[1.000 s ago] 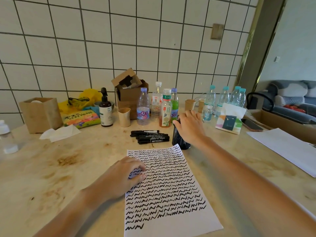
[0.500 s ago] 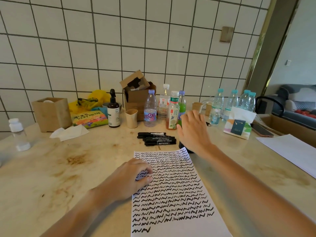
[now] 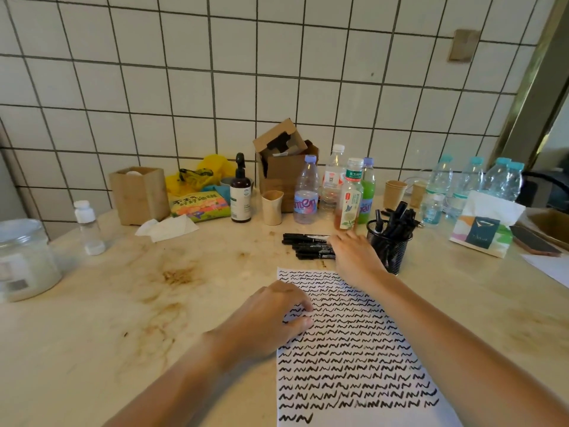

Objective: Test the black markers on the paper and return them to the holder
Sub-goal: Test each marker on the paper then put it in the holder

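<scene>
Reaching right hand over slim black markers; mesh holder beside.

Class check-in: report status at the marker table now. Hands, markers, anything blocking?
Left hand rests on paper, holding nothing. Right hand at the loose markers, grip unclear. Holder beside them, reach unblocked.

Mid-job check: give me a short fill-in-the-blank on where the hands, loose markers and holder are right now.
1. The left hand rests on the ____ edge of the paper.
2. The right hand reaches over the loose markers, which lie ____ on the table.
3. The mesh holder stands to the ____ of the loose markers.

Missing words: left; flat; right
</scene>
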